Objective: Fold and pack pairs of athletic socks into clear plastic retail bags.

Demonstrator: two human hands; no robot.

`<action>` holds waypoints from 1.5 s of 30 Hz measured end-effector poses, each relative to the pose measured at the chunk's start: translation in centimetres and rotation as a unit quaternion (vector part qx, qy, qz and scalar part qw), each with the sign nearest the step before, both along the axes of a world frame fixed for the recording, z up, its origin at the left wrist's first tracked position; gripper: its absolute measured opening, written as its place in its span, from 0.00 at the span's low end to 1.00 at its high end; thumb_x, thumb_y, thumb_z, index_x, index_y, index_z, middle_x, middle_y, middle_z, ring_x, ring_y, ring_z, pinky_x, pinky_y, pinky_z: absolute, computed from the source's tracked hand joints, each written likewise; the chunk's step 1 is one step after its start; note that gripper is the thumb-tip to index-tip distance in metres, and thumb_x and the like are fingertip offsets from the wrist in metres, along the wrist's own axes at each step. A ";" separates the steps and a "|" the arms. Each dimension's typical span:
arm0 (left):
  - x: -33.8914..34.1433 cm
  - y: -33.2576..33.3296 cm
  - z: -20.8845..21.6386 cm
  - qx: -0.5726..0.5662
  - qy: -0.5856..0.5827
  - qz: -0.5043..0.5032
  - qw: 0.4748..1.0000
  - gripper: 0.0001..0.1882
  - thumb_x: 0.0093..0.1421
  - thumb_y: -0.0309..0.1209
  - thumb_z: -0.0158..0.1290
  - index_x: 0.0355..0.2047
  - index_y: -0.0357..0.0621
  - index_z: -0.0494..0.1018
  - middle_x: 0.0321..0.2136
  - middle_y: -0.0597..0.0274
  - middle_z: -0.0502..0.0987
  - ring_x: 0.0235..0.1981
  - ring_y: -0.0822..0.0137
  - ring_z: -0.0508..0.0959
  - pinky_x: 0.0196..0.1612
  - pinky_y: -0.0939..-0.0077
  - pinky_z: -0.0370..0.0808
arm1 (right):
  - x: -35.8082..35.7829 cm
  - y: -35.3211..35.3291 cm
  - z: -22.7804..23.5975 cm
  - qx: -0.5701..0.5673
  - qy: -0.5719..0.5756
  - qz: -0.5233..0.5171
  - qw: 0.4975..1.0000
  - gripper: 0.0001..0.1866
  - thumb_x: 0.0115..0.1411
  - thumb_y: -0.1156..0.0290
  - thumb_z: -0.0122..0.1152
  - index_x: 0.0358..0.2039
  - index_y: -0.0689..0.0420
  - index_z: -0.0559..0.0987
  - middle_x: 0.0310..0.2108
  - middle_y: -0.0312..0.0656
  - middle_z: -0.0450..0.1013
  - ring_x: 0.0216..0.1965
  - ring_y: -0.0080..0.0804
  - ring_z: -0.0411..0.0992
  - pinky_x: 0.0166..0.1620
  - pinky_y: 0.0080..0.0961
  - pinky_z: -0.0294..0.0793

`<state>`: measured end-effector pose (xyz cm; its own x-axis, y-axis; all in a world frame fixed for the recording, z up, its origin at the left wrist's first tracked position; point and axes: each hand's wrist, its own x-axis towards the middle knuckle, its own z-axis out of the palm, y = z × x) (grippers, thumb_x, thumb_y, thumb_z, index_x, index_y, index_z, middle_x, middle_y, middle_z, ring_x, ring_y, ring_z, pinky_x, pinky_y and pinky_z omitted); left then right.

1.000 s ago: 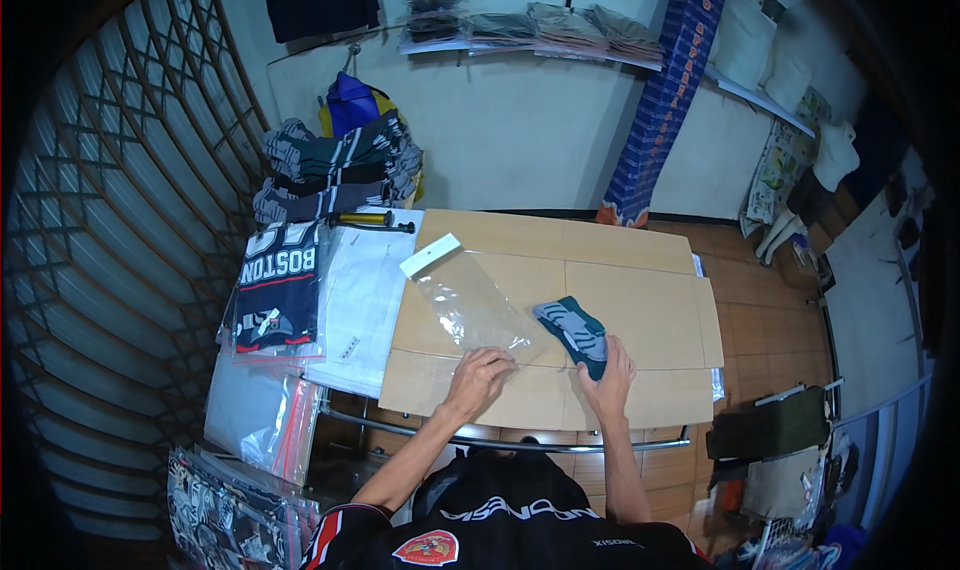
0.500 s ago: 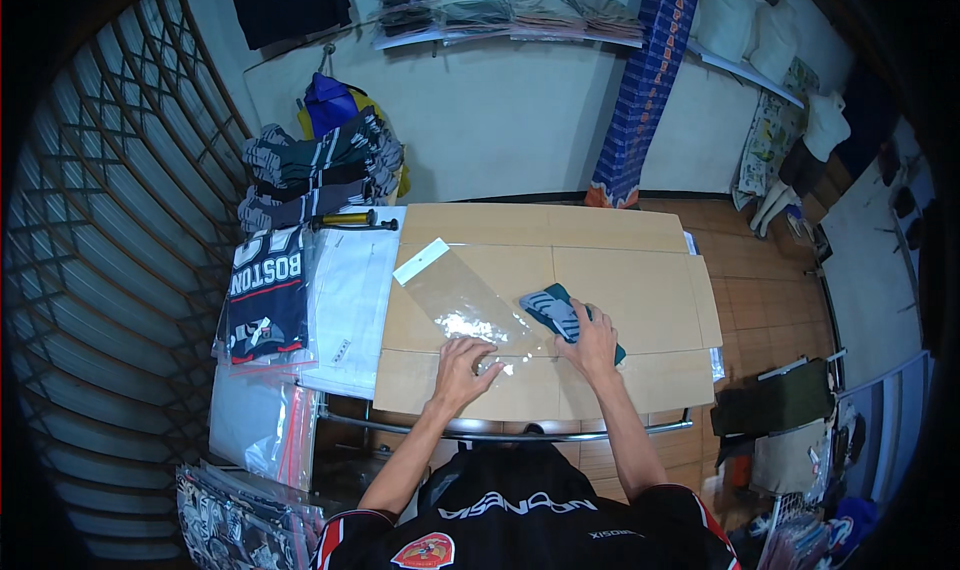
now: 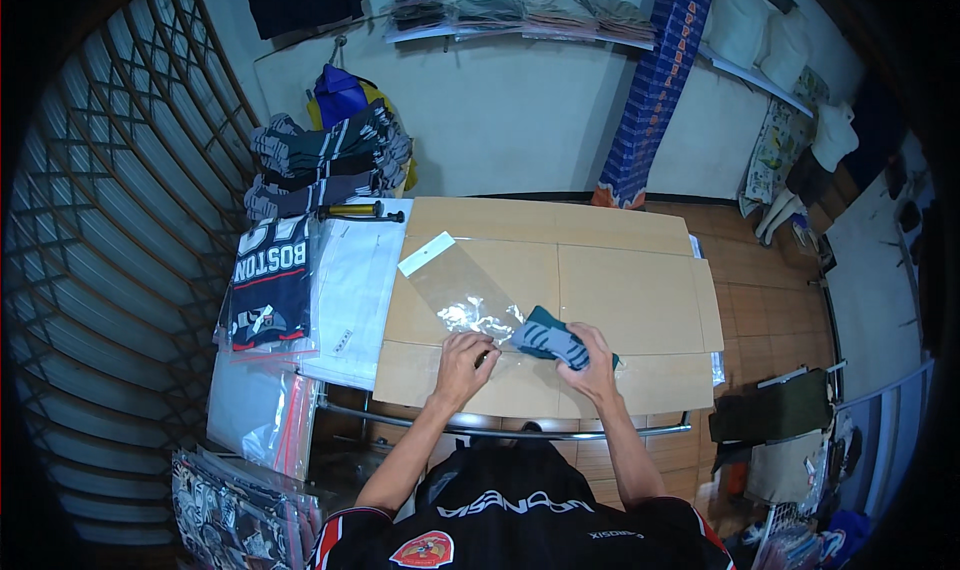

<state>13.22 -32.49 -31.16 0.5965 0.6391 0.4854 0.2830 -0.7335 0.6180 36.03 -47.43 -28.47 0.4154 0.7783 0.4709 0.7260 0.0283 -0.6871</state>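
A long clear plastic bag (image 3: 455,278) with a white header strip lies slantwise on the flattened cardboard (image 3: 640,290). At its near end, my left hand (image 3: 464,370) is closed, thumb and fingers pinching the film close to the bag's mouth. To the right, my right hand (image 3: 592,365) grips what looks like a folded pair of green and grey socks (image 3: 548,338), striped on top. The socks' left end is beside the bag's near end. Part of the socks is hidden under my right fingers.
Left of the cardboard are a bagged navy garment (image 3: 270,288), white sheeting (image 3: 350,300) and a yellow-and-black pump-like tool (image 3: 360,211). A tall pile of grey and green knitwear (image 3: 320,160) stands at the back left. A metal rail (image 3: 500,434) runs along the near edge.
My right hand has tilted the socks and shifted them slightly left toward the bag. My left fingers have drawn together on the bag's near end. The view has shifted a little.
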 end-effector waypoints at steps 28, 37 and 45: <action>-0.4 -0.8 0.9 0.004 -0.091 0.029 0.995 0.04 0.58 0.24 0.63 0.33 0.39 0.80 0.34 0.56 0.83 0.41 0.54 0.81 0.49 0.61 0.74 | -5.8 -1.1 0.2 -0.164 -0.113 -0.048 0.979 0.34 0.44 0.60 0.72 0.56 0.50 0.82 0.56 0.50 0.74 0.56 0.49 0.71 0.57 0.46 0.68; -0.6 -0.9 0.7 0.033 -0.082 0.055 0.995 0.05 0.57 0.24 0.65 0.33 0.40 0.81 0.34 0.57 0.83 0.42 0.55 0.81 0.50 0.61 0.73 | -8.7 0.6 0.1 -0.191 -0.122 -0.092 0.970 0.35 0.46 0.60 0.72 0.58 0.50 0.80 0.57 0.50 0.72 0.56 0.51 0.69 0.57 0.50 0.66; -0.9 -1.2 0.9 0.000 -0.077 0.095 0.992 0.13 0.56 0.27 0.66 0.41 0.40 0.79 0.46 0.51 0.79 0.51 0.50 0.76 0.57 0.56 0.69 | -10.2 1.8 -0.1 -0.186 -0.119 -0.087 0.971 0.39 0.51 0.56 0.72 0.63 0.54 0.73 0.63 0.55 0.65 0.61 0.53 0.63 0.58 0.53 0.61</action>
<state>12.33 -33.72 -30.27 0.3840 0.7334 0.5610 0.3188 -0.6755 0.6649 25.84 -45.65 -28.59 0.4705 0.8402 0.2695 0.8366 -0.3278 -0.4388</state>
